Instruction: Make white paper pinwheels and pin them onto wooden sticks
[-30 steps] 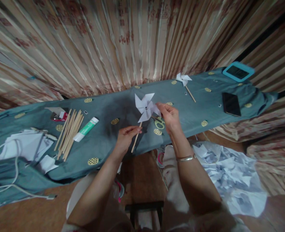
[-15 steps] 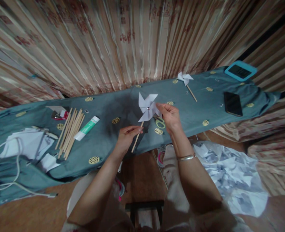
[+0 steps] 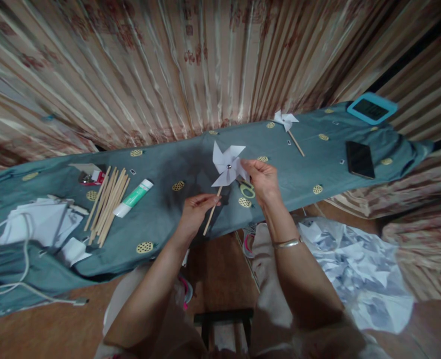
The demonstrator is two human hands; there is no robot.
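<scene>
A white paper pinwheel (image 3: 226, 167) with a shiny pin at its centre is held above the table, its wooden stick slanting down and left. My left hand (image 3: 198, 212) pinches that stick just below the blades. At the pinwheel's right side, my right hand (image 3: 262, 180) has thumb and fingertips closed on a blade. Behind the blades and the right hand, green-handled scissors (image 3: 247, 189) lie partly hidden on the cloth. Another white pinwheel (image 3: 286, 120) rests on its stick farther back to the right.
Left on the green cloth (image 3: 168, 219) are wooden sticks (image 3: 110, 204), a glue tube (image 3: 133, 198), a small box of pins (image 3: 92, 175), paper sheets (image 3: 37, 222) and a white cable (image 3: 28, 254). A phone (image 3: 360, 159) and blue-framed clock (image 3: 372, 108) sit right. A bag of paper pieces (image 3: 358, 269) stands below.
The held pinwheel's blades have turned slightly in place. Both hands keep their hold, and the other things stay where they were.
</scene>
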